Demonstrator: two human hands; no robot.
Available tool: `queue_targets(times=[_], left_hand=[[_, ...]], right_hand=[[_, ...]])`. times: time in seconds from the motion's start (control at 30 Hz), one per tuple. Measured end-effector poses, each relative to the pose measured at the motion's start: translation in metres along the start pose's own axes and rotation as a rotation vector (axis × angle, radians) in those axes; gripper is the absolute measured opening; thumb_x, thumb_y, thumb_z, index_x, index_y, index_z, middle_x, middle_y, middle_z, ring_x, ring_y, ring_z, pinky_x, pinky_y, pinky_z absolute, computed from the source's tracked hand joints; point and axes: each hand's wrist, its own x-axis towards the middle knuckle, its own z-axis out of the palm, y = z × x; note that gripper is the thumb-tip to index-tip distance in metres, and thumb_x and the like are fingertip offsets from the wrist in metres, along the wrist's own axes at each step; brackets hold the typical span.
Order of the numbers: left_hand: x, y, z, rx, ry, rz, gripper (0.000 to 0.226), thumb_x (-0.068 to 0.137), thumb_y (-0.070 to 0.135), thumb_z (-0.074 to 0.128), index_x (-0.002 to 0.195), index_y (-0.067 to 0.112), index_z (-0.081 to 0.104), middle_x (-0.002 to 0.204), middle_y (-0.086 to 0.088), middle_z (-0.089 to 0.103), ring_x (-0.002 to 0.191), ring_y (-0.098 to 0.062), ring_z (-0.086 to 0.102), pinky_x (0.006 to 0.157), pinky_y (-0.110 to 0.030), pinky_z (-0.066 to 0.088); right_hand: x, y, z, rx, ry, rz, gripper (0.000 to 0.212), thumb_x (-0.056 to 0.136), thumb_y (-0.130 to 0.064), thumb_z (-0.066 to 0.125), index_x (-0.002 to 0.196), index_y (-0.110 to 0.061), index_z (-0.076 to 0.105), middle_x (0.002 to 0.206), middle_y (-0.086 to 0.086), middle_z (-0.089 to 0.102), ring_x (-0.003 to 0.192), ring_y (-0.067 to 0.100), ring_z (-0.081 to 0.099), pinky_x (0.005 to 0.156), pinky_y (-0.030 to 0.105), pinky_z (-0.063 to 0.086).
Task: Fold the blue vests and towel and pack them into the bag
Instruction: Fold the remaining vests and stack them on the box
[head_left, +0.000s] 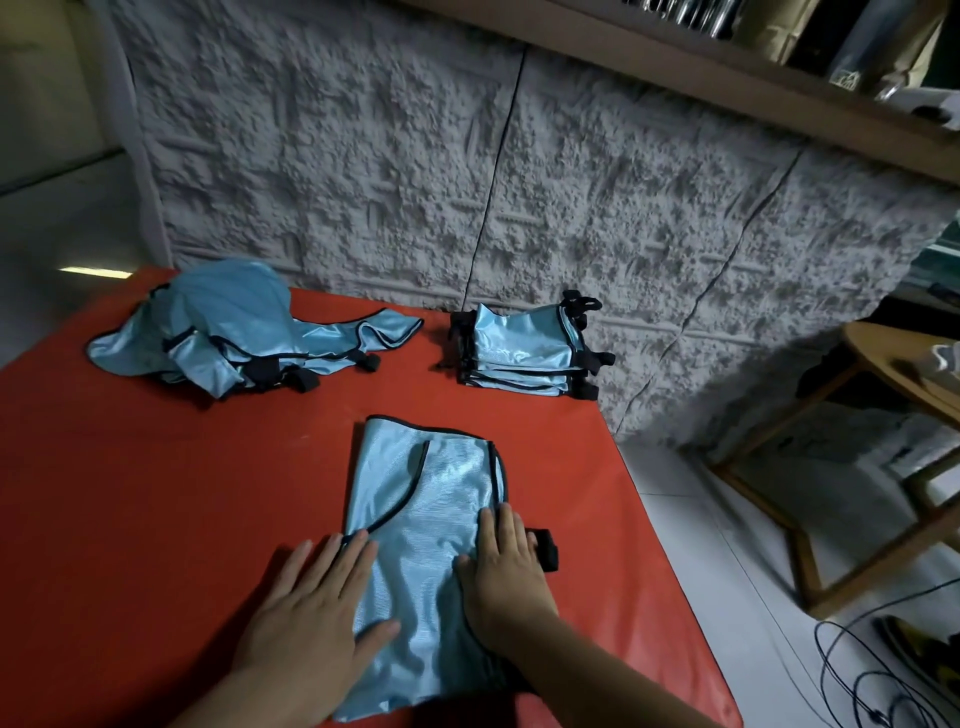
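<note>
Hands: left hand (311, 618) and right hand (506, 571) apart, fingers flat, pressing the blue vest (421, 530) low on the red desk (156, 493).
Hidden: vest's near edge under the right forearm.
Around: folded stack (524, 353) upper centre; unfolded heap (228, 332) upper left.

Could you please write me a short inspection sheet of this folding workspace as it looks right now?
Surface: red table, against a rough grey wall.
Job's things: one blue vest flat near the front edge; folded stack at the back; unfolded heap back left; no bag or towel seen.
Clutter: nothing seen.
Hands: left hand and right hand press flat on the vest.
Cables: black cables on the floor.
Surroundings: wooden stool to the right, shelf above.
</note>
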Motion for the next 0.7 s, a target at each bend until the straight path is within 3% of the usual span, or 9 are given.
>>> queue_targets(times=[0.17, 0.27, 0.33, 0.4, 0.5, 0.7], left_hand=[[-0.005, -0.029, -0.003, 0.067, 0.009, -0.017, 0.090, 0.089, 0.076, 0.031, 0.137, 0.005, 0.059, 0.143, -0.007, 0.058, 0.127, -0.024, 0.060, 0.114, -0.047, 0.021], [-0.003, -0.040, -0.007, 0.095, 0.018, -0.097, 0.081, 0.082, 0.071, 0.042, 0.138, 0.017, 0.062, 0.138, -0.012, 0.062, 0.123, -0.028, 0.063, 0.112, -0.047, 0.020], [0.003, -0.037, -0.014, -0.004, 0.075, -0.214, 0.064, 0.079, 0.057, 0.052, 0.134, 0.027, 0.064, 0.126, -0.015, 0.069, 0.116, -0.032, 0.067, 0.106, -0.050, 0.026], [0.010, -0.029, -0.023, -0.243, 0.174, -0.350, 0.054, 0.077, 0.035, 0.069, 0.130, 0.029, 0.066, 0.106, -0.007, 0.074, 0.105, -0.031, 0.069, 0.101, -0.051, 0.033], [0.016, -0.012, -0.048, -0.511, 0.193, -0.543, 0.057, 0.080, 0.021, 0.078, 0.133, 0.033, 0.062, 0.084, 0.010, 0.069, 0.095, -0.027, 0.067, 0.090, -0.041, 0.049], [0.032, 0.004, -0.049, -0.590, 0.108, -0.714, 0.057, 0.077, 0.029, 0.075, 0.132, 0.031, 0.060, 0.119, 0.001, 0.071, 0.107, -0.030, 0.066, 0.089, -0.034, 0.051]], right_hand=[[0.008, -0.033, 0.005, 0.026, -0.003, -0.030, 0.070, 0.106, -0.046, 0.020, 0.161, -0.012, -0.007, 0.167, 0.010, -0.018, 0.154, 0.024, -0.020, 0.122, 0.038, -0.014], [0.007, -0.037, 0.006, 0.037, 0.015, -0.034, 0.070, 0.106, -0.046, 0.019, 0.161, -0.012, -0.006, 0.168, 0.010, -0.018, 0.154, 0.023, -0.019, 0.121, 0.036, -0.015], [0.005, -0.034, 0.005, 0.046, 0.027, -0.027, 0.069, 0.106, -0.046, 0.020, 0.161, -0.013, -0.005, 0.168, 0.010, -0.017, 0.154, 0.022, -0.018, 0.120, 0.036, -0.015], [0.003, -0.033, 0.004, 0.050, 0.032, -0.021, 0.069, 0.106, -0.046, 0.020, 0.162, -0.014, -0.005, 0.168, 0.008, -0.017, 0.154, 0.021, -0.018, 0.120, 0.035, -0.015], [0.002, -0.036, 0.005, 0.054, 0.022, -0.015, 0.067, 0.106, -0.046, 0.017, 0.161, -0.016, -0.006, 0.168, 0.006, -0.018, 0.154, 0.021, -0.019, 0.120, 0.035, -0.014], [0.004, -0.037, 0.008, 0.065, 0.030, -0.003, 0.067, 0.106, -0.046, 0.019, 0.162, -0.017, -0.005, 0.168, 0.006, -0.016, 0.155, 0.022, -0.017, 0.123, 0.038, -0.012]])
